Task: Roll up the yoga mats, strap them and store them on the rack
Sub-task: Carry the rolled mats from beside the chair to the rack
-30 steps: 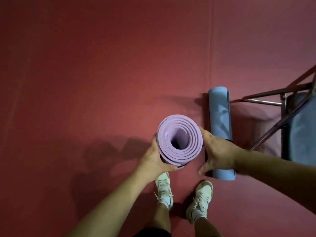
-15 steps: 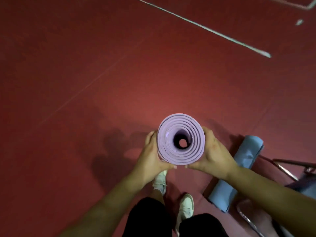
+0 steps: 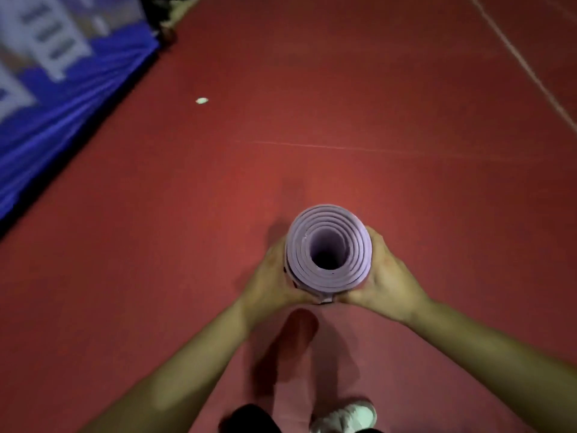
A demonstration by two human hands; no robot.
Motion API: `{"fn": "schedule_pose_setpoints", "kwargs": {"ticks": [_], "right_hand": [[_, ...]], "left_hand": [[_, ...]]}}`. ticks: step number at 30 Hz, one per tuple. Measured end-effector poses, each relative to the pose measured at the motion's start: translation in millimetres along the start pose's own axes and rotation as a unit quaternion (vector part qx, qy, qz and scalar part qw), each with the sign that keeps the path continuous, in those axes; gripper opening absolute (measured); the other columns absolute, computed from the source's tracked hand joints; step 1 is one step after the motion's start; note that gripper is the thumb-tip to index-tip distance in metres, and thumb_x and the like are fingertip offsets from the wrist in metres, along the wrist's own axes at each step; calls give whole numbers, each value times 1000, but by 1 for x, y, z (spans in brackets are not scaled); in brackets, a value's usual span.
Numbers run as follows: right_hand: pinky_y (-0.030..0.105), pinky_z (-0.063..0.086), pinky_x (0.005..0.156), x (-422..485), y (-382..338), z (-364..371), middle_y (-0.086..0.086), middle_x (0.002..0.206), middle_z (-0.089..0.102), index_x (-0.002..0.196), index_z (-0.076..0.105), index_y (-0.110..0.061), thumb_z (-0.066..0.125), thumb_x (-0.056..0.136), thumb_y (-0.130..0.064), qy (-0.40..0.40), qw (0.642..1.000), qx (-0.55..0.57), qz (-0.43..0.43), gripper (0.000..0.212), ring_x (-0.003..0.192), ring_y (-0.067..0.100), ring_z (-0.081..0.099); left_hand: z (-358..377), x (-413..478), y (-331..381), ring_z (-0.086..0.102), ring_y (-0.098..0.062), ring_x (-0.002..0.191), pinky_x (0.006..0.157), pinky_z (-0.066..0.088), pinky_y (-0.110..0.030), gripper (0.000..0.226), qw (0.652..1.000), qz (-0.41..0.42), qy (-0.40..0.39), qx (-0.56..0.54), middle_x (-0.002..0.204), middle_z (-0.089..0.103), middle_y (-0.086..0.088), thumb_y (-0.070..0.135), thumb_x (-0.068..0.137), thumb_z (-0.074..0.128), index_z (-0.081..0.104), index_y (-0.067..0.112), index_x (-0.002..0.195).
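A rolled lilac yoga mat (image 3: pixel 329 225) stands on end in front of me, its spiral end and hollow core facing the camera. My left hand (image 3: pixel 273 281) grips its left side and my right hand (image 3: pixel 387 276) grips its right side, thumbs meeting under the roll. A small dark strap piece shows at the roll's lower edge between my thumbs. The mat's length below my hands is hidden. No rack is in view.
Red sports floor (image 3: pixel 343 104) with pale lines stretches ahead. A blue draped cloth (image 3: pixel 62 114) with blurred white signs runs along the upper left. A small white scrap (image 3: pixel 201 100) lies on the floor. My white shoe (image 3: pixel 346 418) shows at the bottom.
The view has swung left: the blue rolled mat and metal frame on the right have left the view, and the blue cloth has come in. Both hands keep hold of the lilac roll.
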State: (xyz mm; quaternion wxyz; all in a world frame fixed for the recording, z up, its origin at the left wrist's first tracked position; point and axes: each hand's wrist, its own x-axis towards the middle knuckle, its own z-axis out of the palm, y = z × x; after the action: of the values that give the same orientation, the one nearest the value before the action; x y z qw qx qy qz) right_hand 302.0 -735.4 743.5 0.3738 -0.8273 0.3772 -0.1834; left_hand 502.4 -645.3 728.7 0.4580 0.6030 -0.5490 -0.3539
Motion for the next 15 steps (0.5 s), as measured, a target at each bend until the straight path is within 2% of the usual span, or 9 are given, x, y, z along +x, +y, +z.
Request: {"fn": "schedule_pose_setpoints", "kwargs": {"ticks": [2, 3, 5, 8, 10, 13, 15], "right_hand": [[16, 43, 86, 21, -58, 45, -52, 122, 33, 130, 22, -63, 88, 41, -62, -47, 997, 21, -60, 110, 112, -15, 47], [10, 42, 85, 30, -88, 69, -52, 122, 38, 126, 25, -66, 92, 41, -56, -63, 992, 40, -98, 108, 110, -20, 48], [4, 42, 84, 44, -150, 118, -49, 121, 46, 124, 36, -66, 99, 46, -29, -98, 980, 82, -155, 107, 110, -23, 49], [19, 49, 92, 66, -226, 196, -28, 122, 61, 127, 47, -55, 95, 54, -6, -167, 953, 113, -228, 100, 114, -4, 59], [27, 50, 96, 81, -266, 247, -21, 124, 62, 128, 47, -51, 96, 54, -10, -196, 944, 108, -243, 98, 117, 3, 59], [43, 47, 101, 104, -310, 317, -8, 131, 60, 137, 45, -29, 97, 56, -18, -247, 930, 116, -248, 97, 124, 14, 57], [44, 49, 99, 119, -338, 363, -9, 130, 60, 136, 45, -27, 95, 55, -18, -276, 919, 121, -254, 96, 123, 13, 57]], "left_hand": [[-60, -42, -17, 57, -6, 123, 98, 46, -23, 97, 998, -22, 57, 19, 131, 61, 14, 18, 51, 99, 52, 27, 135], [-90, -66, -27, 55, -3, 124, 100, 45, -23, 99, 995, -32, 87, 38, 131, 59, 19, 23, 50, 99, 50, 34, 135], [-150, -116, -43, 50, -6, 128, 106, 43, -33, 103, 986, -59, 143, 65, 135, 54, 19, 31, 49, 99, 47, 37, 138], [-236, -185, -62, 47, -14, 134, 108, 42, -43, 110, 966, -89, 226, 88, 143, 50, 11, 33, 51, 99, 43, 31, 146], [-285, -224, -68, 47, -15, 134, 108, 43, -43, 109, 953, -98, 272, 88, 143, 49, 12, 28, 53, 99, 43, 32, 146], [-347, -271, -75, 47, -8, 134, 107, 44, -34, 107, 937, -113, 321, 84, 143, 50, 17, 16, 56, 97, 42, 32, 146], [-382, -297, -79, 49, -4, 131, 103, 44, -26, 107, 924, -127, 353, 76, 140, 52, 18, 10, 54, 95, 43, 33, 145]]}}
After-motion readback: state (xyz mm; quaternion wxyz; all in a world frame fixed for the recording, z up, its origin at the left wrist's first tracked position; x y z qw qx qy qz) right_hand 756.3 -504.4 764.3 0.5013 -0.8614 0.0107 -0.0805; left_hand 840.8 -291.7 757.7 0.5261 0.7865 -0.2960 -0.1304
